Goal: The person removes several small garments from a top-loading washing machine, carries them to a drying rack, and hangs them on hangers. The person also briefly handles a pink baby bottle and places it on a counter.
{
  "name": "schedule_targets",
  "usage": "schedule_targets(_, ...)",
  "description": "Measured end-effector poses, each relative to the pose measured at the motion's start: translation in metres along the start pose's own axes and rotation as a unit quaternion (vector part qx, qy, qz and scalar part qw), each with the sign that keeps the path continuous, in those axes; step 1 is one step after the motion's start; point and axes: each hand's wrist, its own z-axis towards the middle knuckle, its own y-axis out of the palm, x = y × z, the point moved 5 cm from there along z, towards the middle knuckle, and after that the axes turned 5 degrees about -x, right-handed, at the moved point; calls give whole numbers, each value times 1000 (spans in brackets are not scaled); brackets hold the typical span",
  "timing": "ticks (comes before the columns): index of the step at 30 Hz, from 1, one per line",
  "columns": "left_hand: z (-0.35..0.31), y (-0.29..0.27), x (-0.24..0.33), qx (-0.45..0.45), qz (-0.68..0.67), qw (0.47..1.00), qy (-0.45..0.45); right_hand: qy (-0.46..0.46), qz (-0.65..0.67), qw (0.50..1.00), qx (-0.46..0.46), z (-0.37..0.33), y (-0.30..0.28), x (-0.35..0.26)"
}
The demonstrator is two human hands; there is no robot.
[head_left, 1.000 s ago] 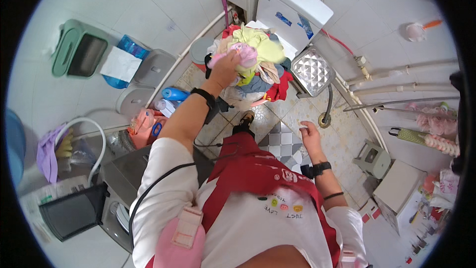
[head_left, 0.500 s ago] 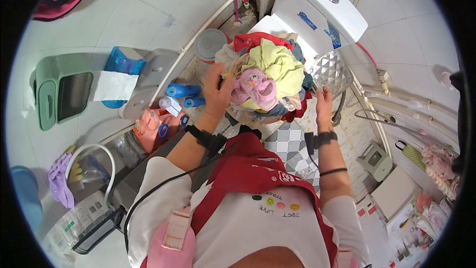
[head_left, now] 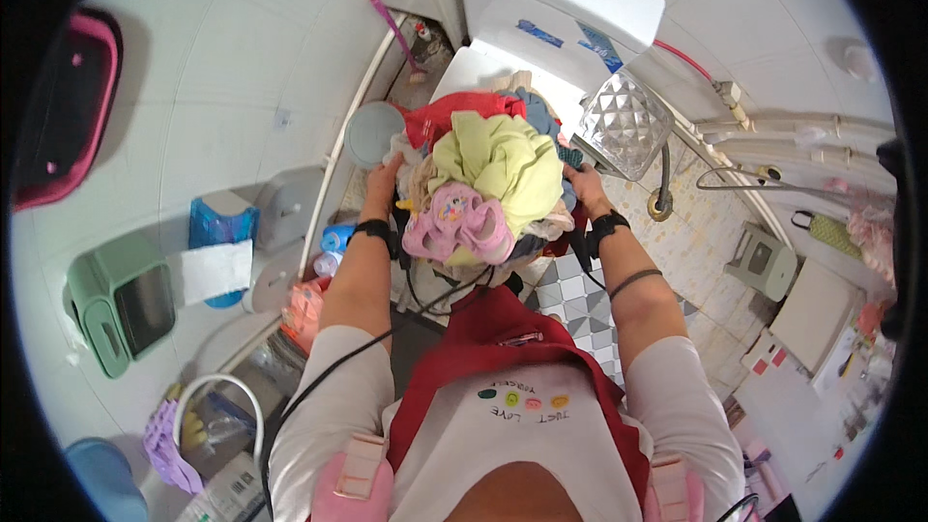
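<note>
A heaped pile of clothes [head_left: 474,222] stands before me at the front of the toilet. On top lie a yellow-green garment [head_left: 493,159] and a small pink garment [head_left: 454,222]; a red one [head_left: 464,108] shows at the back, with dark and beige pieces round the sides. My left hand [head_left: 384,186] grips the pile's left side, and my right hand [head_left: 586,189] grips its right side. The fingertips of both are partly hidden by the fabric. Whatever supports the pile is covered by the clothes.
Behind the pile stands the white toilet [head_left: 561,10]. A grey-lidded bin [head_left: 374,135] is at its left, a clear faceted stool top [head_left: 626,126] at its right. Blue bottles [head_left: 335,237] stand by the left wall. A grey-green step stool [head_left: 761,261] stands farther right.
Both hands have moved in from the air to the two sides of the clothes pile and taken hold. The view has shifted, and the pile now sits closer to my body.
</note>
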Motion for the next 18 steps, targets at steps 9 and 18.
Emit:
schedule_targets(9,-98,68,90,65,127,984,105,-50,86,983,156,-133,-87,57)
schedule_targets(18,-321,286,161,-166,116,957,207,-5,247,918,310,-402,-258,232)
